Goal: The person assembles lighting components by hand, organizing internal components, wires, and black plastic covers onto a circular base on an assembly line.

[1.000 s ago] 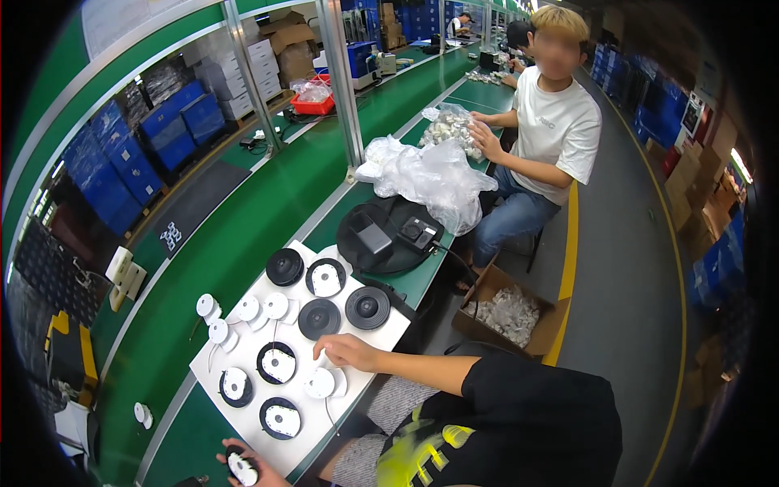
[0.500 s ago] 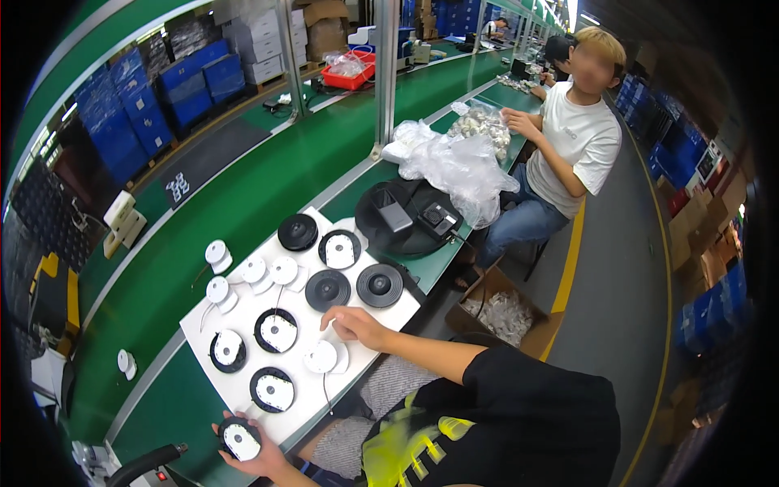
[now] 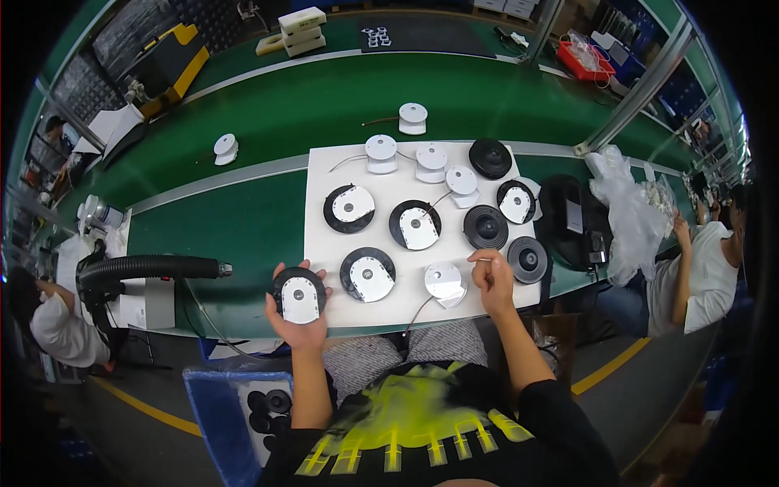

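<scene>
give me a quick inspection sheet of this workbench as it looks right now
surface: white board lying on a green bench.
job's things: black round disc with a white plate held in the left hand; white round part on the board next to the right hand.
clutter: more black-and-white discs, plain black discs and white round parts spread over the board; clear plastic bags on the right.
hands: left closed on the disc; right closed in a loose fist, contents too small to tell.
cables: thin wire trailing from the white round part.
surroundings: black hose on the left; blue bin by the knees; other people seated at both sides.
</scene>
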The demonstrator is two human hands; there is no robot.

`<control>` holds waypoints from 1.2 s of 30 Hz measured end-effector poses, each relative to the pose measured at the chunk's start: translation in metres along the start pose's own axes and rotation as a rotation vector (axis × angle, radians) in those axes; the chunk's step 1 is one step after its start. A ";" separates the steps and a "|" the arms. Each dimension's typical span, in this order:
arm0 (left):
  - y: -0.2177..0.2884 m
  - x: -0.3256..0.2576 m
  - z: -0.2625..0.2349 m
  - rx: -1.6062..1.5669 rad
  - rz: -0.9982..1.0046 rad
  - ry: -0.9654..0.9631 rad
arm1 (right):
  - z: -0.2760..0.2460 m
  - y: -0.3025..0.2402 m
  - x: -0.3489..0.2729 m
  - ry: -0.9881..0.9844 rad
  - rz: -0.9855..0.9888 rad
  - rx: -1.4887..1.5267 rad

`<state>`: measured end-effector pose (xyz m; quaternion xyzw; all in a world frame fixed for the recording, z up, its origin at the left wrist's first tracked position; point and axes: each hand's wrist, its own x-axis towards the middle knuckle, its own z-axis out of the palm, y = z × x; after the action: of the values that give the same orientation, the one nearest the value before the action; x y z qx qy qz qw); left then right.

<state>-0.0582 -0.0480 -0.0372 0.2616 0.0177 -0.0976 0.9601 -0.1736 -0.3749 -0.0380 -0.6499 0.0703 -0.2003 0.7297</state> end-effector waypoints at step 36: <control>0.006 0.011 0.007 -0.090 -0.040 0.048 | 0.084 -0.046 0.341 -0.338 -0.468 -1.639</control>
<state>-0.0460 -0.0488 -0.0290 0.2202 0.0505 -0.1098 0.9679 0.1584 -0.4317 0.0733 -0.9894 -0.0525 -0.1324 -0.0275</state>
